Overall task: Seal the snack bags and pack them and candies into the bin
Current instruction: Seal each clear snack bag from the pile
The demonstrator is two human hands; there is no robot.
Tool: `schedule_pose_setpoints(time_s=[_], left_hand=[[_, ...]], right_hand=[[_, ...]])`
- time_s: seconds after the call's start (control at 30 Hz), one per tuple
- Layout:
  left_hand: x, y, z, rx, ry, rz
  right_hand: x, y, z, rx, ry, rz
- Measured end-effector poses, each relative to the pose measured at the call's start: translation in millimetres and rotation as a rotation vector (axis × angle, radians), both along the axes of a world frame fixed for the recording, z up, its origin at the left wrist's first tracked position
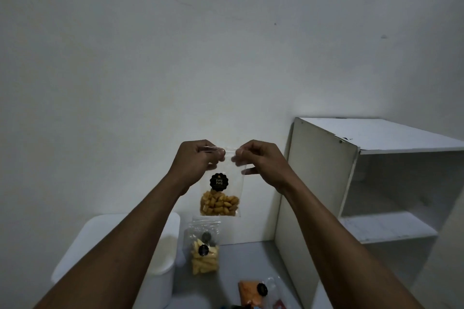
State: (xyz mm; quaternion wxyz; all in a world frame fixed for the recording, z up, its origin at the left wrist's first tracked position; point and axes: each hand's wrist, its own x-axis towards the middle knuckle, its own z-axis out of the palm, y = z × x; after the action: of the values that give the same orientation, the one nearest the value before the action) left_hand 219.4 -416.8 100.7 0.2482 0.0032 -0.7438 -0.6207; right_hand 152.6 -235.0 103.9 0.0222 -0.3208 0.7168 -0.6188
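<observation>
**While one snack bag was being sealed, the bin stood waiting**

As the sealing step went on, the tall white plastic bin (pixel 167 251) stood at the left on the grey table (pixel 241 263), well below the work. The left hand (pixel 194 160) pinched the top left corner of a small clear zip bag of golden-brown puffed snacks (pixel 222 198), which hung in the air in front of the wall. The right hand (pixel 261 158) pinched the same top strip just to the right. Whether the strip was already pressed closed could not be told.

The next move probably called for running the pinch along the whole strip, then lowering the bag down and left into the bin.

Under the held bag, a second clear bag of pale yellow sticks (pixel 204 256) stood just beside the bin. A clear bag with orange contents (pixel 251 293) lay nearer. At the right, an open white shelf unit (pixel 326 183) stood against the plain white wall (pixel 175 57), and the room was dim.
</observation>
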Motion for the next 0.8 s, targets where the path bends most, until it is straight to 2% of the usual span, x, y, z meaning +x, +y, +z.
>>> schedule_pose_setpoints(time_s=[0.3, 0.5, 0.57, 0.7, 0.8], left_hand=[[0.4, 2.8, -6.8, -0.072, -0.076, -0.068], [-2.2, 1.2, -11.4, -0.186, -0.003, 0.003], [-2.2, 3.1, -13.9, -0.139, 0.014, -0.018], [2.3, -6.8, -17.2, 0.093, 0.009, -0.059], [1.6, -14.3, -19.0, 0.01, 0.044, 0.01]], right_hand=[[4.2, -0.3, -13.1, 0.009, 0.04, -0.097], [10.7, -8.7, -16.5, 0.068, 0.059, -0.091], [11.2, -9.1, -14.0, 0.078, 0.086, -0.115], [10.7, -6.4, -10.8, 0.054, 0.075, -0.126], [11.0, -9.4, -14.1, 0.046, 0.049, -0.118]])
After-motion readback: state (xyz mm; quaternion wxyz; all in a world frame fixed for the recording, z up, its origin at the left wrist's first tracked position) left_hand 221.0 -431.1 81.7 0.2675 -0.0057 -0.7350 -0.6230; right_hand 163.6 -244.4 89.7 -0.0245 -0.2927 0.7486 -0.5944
